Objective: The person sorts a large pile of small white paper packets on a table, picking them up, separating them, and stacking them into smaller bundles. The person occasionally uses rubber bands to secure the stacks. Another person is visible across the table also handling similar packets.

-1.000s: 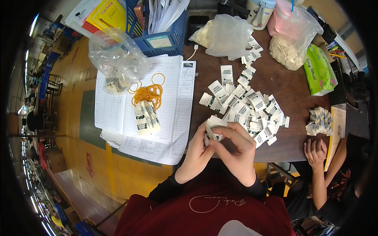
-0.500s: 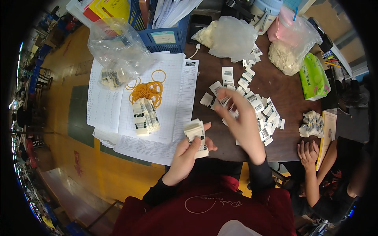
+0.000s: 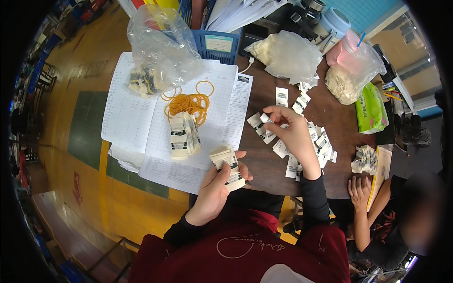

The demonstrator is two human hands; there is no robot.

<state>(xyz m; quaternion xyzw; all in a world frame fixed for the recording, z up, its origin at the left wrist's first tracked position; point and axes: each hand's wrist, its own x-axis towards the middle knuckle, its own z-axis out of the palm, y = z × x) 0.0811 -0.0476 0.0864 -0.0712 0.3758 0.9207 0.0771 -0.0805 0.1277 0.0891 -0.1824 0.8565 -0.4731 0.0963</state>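
My left hand [image 3: 213, 191] is closed around a stack of small white printed labels [image 3: 223, 156], its thumb pressed on top. Over the dark table, my right hand [image 3: 296, 137] pinches one white label [image 3: 265, 118] between thumb and fingertips. Beneath and beside that hand spreads a loose pile of the same labels [image 3: 323, 147], partly hidden by the palm and wrist. To the left, a stacked group of labels [image 3: 180, 139] lies on an open notebook [image 3: 127, 106], just in front of a heap of orange rubber bands [image 3: 188, 106].
A clear plastic bag [image 3: 165, 47] with label bundles sits on the notebook. Behind are a blue file basket [image 3: 214, 52], whitish bags [image 3: 292, 54], a jug [image 3: 334, 23] and a green tissue pack [image 3: 371, 111]. At right, another person's hand [image 3: 360, 191] rests near a label bundle [image 3: 364, 159].
My right hand has closed from spread fingers into a pinch on a label. The left hand still grips its stack. The whole view has shifted slightly.
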